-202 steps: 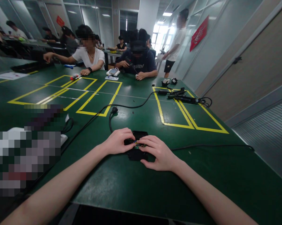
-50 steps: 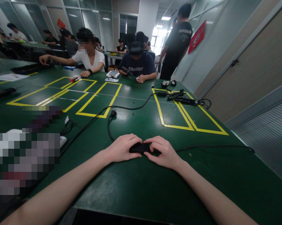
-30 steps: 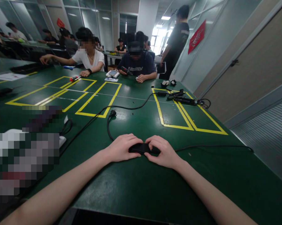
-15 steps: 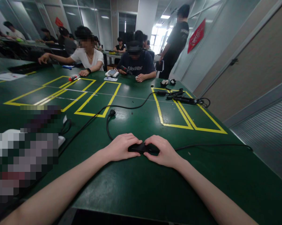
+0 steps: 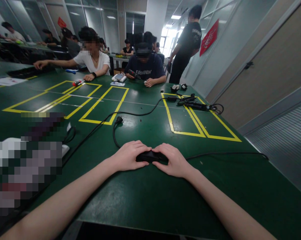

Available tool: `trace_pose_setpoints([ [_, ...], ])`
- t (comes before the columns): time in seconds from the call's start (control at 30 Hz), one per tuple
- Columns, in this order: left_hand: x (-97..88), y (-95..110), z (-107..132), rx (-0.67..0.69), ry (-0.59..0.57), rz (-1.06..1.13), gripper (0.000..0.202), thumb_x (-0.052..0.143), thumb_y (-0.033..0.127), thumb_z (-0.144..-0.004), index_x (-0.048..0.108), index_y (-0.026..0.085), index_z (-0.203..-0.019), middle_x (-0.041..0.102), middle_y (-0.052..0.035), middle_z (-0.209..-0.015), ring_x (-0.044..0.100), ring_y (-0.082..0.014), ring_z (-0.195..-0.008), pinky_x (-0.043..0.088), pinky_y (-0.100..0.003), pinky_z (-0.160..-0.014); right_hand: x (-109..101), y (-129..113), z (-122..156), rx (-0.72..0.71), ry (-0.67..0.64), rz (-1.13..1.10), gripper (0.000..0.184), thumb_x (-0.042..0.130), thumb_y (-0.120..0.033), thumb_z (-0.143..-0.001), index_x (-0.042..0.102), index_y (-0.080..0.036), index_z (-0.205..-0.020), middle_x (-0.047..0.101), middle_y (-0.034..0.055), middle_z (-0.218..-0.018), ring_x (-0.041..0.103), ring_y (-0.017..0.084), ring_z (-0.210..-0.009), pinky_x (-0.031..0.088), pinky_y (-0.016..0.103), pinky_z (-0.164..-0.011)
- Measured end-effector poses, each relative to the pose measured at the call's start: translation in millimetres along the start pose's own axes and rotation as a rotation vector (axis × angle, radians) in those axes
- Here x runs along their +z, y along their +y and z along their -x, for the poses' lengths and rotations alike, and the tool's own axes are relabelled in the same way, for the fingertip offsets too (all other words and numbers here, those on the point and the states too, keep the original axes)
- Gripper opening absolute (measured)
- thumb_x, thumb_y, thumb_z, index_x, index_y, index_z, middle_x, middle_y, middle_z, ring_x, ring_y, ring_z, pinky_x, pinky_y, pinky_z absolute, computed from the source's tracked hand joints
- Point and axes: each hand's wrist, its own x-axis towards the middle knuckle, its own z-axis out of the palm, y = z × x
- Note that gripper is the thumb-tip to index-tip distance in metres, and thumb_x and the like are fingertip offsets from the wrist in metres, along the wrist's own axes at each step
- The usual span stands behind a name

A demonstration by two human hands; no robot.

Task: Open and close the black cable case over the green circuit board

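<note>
A black power adapter point(image 5: 147, 156) lies on the green table near its front edge. My left hand point(image 5: 130, 155) grips its left end, thumb on the near side and fingers on the far side. From the right, my right hand point(image 5: 174, 160) grips the other end in the same way, and the fingertips of both hands nearly meet. A short black cord with a plug point(image 5: 119, 120) comes out behind my left hand. On the right, a thin black cable point(image 5: 227, 153) runs from behind my right hand to the table's edge.
Yellow tape rectangles point(image 5: 189, 134) mark the table point(image 5: 140, 206). Another long black cable point(image 5: 95, 128) crosses it to a bundle of black adapters and cords point(image 5: 197, 105) at the far right. A blurred-out object point(image 5: 27, 170) is at the left. Two people sit opposite; another stands behind.
Both hands keep their grip on the adapter, which has barely shifted. Across the table, the seated person in white has stretched an arm farther left.
</note>
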Motion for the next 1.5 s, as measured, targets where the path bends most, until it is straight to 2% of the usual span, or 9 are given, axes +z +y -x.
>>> trace_pose_setpoints([
  [0.2, 1.1, 1.0, -1.4, 0.001, -0.002, -0.117, 0.034, 0.068, 0.029, -0.092, 0.067, 0.018, -0.124, 0.075, -0.0091, -0.117, 0.065, -0.0267, -0.109, 0.048, -0.042, -0.098, -3.8, -4.2, -2.0, 0.070, -0.070, 0.003, 0.021, 0.060, -0.027, -0.094, 0.060, -0.019, -0.114, 0.071, 0.0091, -0.097, 0.067, 0.023, -0.085, 0.054, 0.037, -0.077],
  [0.37, 0.5, 1.2, 0.2, 0.013, -0.011, -0.104, 0.031, 0.065, 0.035, -0.096, 0.068, 0.018, -0.122, 0.076, -0.0088, -0.114, 0.065, -0.0260, -0.105, 0.047, -0.041, -0.097, -1.7, -3.0, -1.6, 0.045, -0.101, 0.031, 0.030, 0.072, -0.033, -0.089, 0.060, -0.019, -0.113, 0.072, 0.0099, -0.102, 0.069, 0.025, -0.089, 0.054, 0.037, -0.079],
  [0.53, -1.8, 4.2, 0.1, -0.009, 0.004, -0.079, 0.031, 0.063, 0.040, -0.096, 0.071, 0.018, -0.116, 0.075, -0.0088, -0.104, 0.066, -0.0255, -0.101, 0.049, -0.040, -0.094, -1.1, -0.8, -0.5, -0.025, -0.107, 0.121, 0.017, 0.060, -0.031, -0.100, 0.063, -0.019, -0.111, 0.075, 0.0094, -0.096, 0.069, 0.024, -0.082, 0.053, 0.036, -0.074],
  [0.67, -2.3, 5.6, 0.0, 0.011, 0.023, -0.054, 0.034, 0.059, 0.039, -0.099, 0.066, 0.017, -0.125, 0.074, -0.0087, -0.105, 0.069, -0.0231, -0.096, 0.051, -0.036, -0.089, -3.2, -1.6, -0.5, -0.036, -0.086, 0.128, 0.017, 0.059, -0.033, -0.101, 0.064, -0.019, -0.109, 0.075, 0.0081, -0.093, 0.069, 0.022, -0.079, 0.052, 0.034, -0.072],
  [0.87, -1.2, 5.9, 0.2, 0.027, -0.024, -0.051, 0.026, 0.059, 0.038, -0.100, 0.068, 0.016, -0.113, 0.074, -0.0077, -0.098, 0.070, -0.0234, -0.090, 0.052, -0.035, -0.083, -0.2, -2.7, -2.0, -0.074, 0.002, 0.085, 0.017, 0.062, -0.035, -0.099, 0.064, -0.020, -0.107, 0.073, 0.0089, -0.096, 0.068, 0.023, -0.083, 0.053, 0.034, -0.072],
  [1.03, -0.4, 5.8, 0.6, 0.031, 0.016, -0.034, 0.035, 0.055, 0.037, -0.101, 0.064, 0.018, -0.128, 0.075, -0.0102, -0.110, 0.070, -0.0236, -0.099, 0.053, -0.036, -0.089, 2.4, -2.8, -1.3, -0.087, 0.020, 0.126, 0.019, 0.059, -0.036, -0.101, 0.064, -0.019, -0.108, 0.069, 0.0082, -0.088, 0.064, 0.023, -0.079, 0.052, 0.034, -0.069],
  [1.2, -1.1, 4.3, -0.4, 0.034, -0.005, -0.036, 0.028, 0.057, 0.040, -0.101, 0.068, 0.018, -0.116, 0.076, -0.0079, -0.098, 0.071, -0.0219, -0.089, 0.053, -0.034, -0.085, 1.7, -2.2, -2.2, -0.073, 0.001, 0.079, 0.017, 0.063, -0.033, -0.098, 0.063, -0.020, -0.110, 0.071, 0.0084, -0.095, 0.066, 0.023, -0.084, 0.053, 0.034, -0.073],
  [1.37, -1.6, 3.8, -0.5, 0.034, 0.010, -0.047, 0.032, 0.060, 0.040, -0.099, 0.068, 0.018, -0.121, 0.076, -0.0083, -0.101, 0.071, -0.0229, -0.093, 0.052, -0.034, -0.084, 0.9, -3.5, -3.9, -0.076, 0.000, 0.054, 0.016, 0.061, -0.033, -0.100, 0.063, -0.019, -0.109, 0.072, 0.0087, -0.095, 0.066, 0.023, -0.083, 0.054, 0.035, -0.073],
  [1.5, -2.9, 4.6, -0.9, 0.042, 0.003, -0.051, 0.031, 0.056, 0.043, -0.101, 0.072, 0.019, -0.112, 0.076, -0.0079, -0.097, 0.070, -0.0216, -0.089, 0.052, -0.034, -0.085, 1.7, -3.4, -3.5, -0.079, 0.010, 0.053, 0.017, 0.065, -0.033, -0.097, 0.064, -0.020, -0.108, 0.073, 0.0086, -0.095, 0.067, 0.023, -0.084, 0.055, 0.036, -0.074],
])
